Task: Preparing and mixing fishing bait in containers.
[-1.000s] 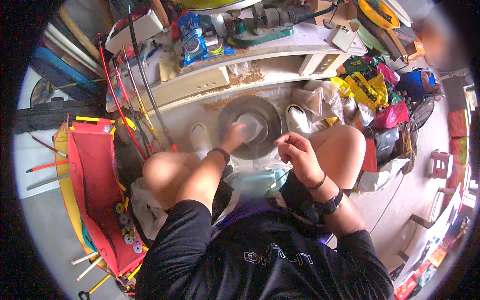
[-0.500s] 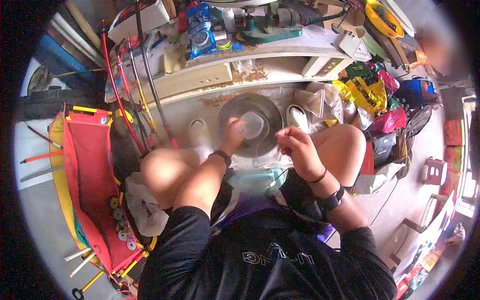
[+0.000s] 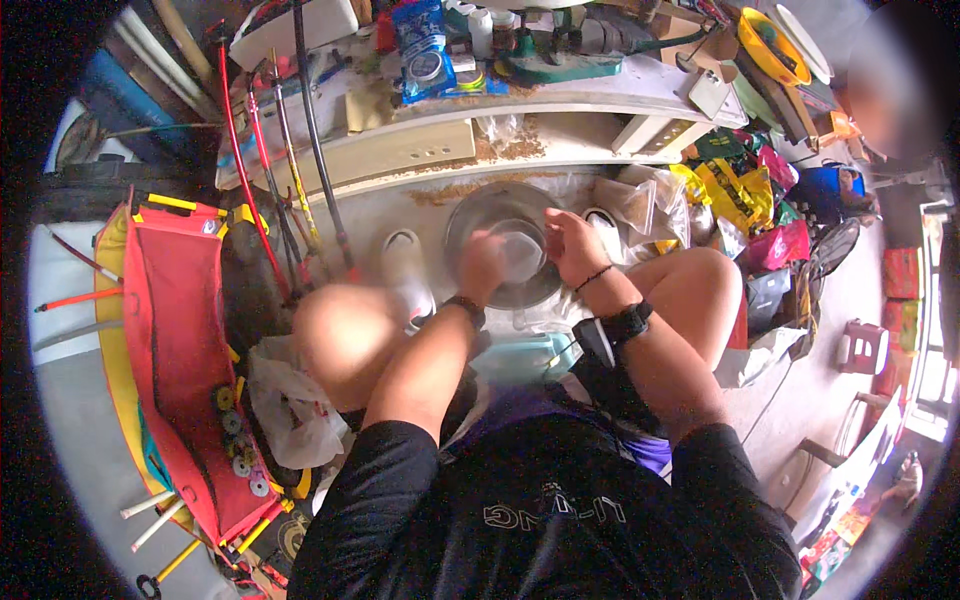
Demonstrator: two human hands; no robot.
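A round grey metal basin [image 3: 462, 213] sits on the floor between my feet. Over it my left hand [image 3: 483, 262], smeared by motion, is closed on the edge of a small translucent white plastic bowl [image 3: 523, 257]. Just to the right, my right hand [image 3: 572, 247] hangs over the basin's right side, fingers stretched forward and partly apart, with nothing visible in them. The basin's contents are too blurred to make out. Close to my lap stands a pale teal plastic container [image 3: 525, 357], and crumpled clear plastic lies between it and the basin.
Ahead runs a cluttered low white bench [image 3: 400, 125] with brown crumbs on it. Fishing rods [image 3: 240, 140] lean at its left, beside a red fabric trough [image 3: 175, 340]. Bags, among them a yellow bag [image 3: 738, 190], crowd the right. A white plastic bag [image 3: 290, 400] lies by my left knee.
My right hand has moved forward and left over the basin, its fingers opening from a pinch. My left hand and the bowl have shifted slightly right in the view, which has itself moved.
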